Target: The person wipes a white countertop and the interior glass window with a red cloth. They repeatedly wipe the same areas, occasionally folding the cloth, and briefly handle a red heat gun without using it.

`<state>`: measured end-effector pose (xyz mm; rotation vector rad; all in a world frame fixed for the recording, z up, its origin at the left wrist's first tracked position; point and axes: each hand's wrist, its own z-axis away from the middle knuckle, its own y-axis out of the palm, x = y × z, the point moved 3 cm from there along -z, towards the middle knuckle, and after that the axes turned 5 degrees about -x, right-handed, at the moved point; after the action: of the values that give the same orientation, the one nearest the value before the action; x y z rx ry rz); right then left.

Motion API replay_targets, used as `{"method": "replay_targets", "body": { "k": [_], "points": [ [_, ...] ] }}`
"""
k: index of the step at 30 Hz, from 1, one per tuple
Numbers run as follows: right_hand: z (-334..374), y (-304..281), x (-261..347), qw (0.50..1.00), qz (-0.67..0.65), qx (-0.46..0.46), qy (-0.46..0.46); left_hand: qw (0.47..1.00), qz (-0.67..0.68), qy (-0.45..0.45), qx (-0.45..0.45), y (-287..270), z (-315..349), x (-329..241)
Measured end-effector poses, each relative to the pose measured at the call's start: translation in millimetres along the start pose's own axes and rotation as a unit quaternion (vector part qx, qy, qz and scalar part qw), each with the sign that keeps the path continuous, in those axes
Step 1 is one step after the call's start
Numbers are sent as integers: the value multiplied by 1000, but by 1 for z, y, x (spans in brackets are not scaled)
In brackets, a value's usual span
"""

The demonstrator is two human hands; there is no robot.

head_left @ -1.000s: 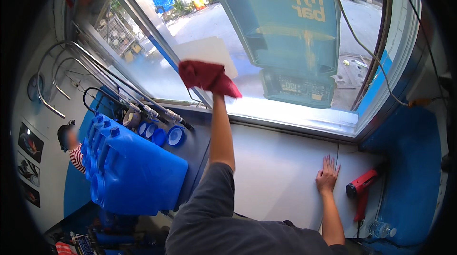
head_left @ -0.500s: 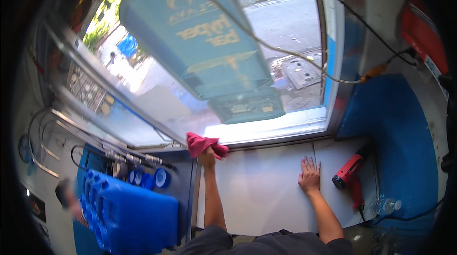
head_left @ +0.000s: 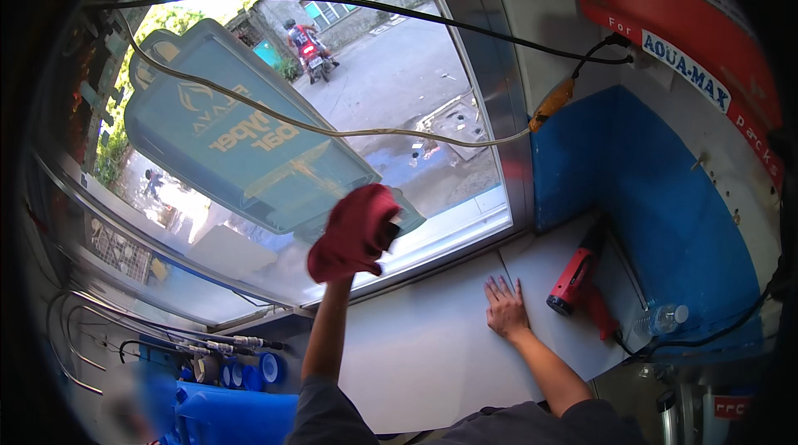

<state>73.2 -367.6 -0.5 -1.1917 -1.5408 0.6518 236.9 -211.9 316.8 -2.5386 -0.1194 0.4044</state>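
My left hand is raised in front of the window glass, wrapped in a dark red cloth. The cloth hides most of its fingers; whether it touches the glass I cannot tell. My right hand lies flat on the white countertop, fingers spread, holding nothing. Just right of it rests a red and black heat gun. On the window is a large teal bottle-shaped decal.
A clear plastic bottle lies by the blue wall panel. Cables hang across the window. Blue jugs and metal pipes are at lower left, near a blurred shape. Outside, a person rides a red motorcycle.
My left hand has lifted the cloth from the window's lower edge up in front of the glass. My right hand stays flat on the counter. The view has turned, and a motorcycle now shows outside.
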Motion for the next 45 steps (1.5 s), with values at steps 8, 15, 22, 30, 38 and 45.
{"method": "replay_targets", "body": {
  "k": [8,15,22,30,38,45],
  "points": [
    [-1,1,-3,1000,-12,-26,-2,891,260,-68,366,161,-11,0],
    [1,7,-3,1000,-10,-8,-2,947,236,-194,96,112,-52,74],
    [-1,7,-3,1000,-25,-11,5,990,102,-73,57,157,-121,81],
    [1,9,-4,999,-29,-19,5,970,149,-148,123,223,-65,99],
    [0,6,-2,1000,-8,-27,5,888,182,-292,305,220,20,22],
    [0,9,-4,1000,-23,-19,7,944,223,-150,193,173,-68,12]
  ]
}}
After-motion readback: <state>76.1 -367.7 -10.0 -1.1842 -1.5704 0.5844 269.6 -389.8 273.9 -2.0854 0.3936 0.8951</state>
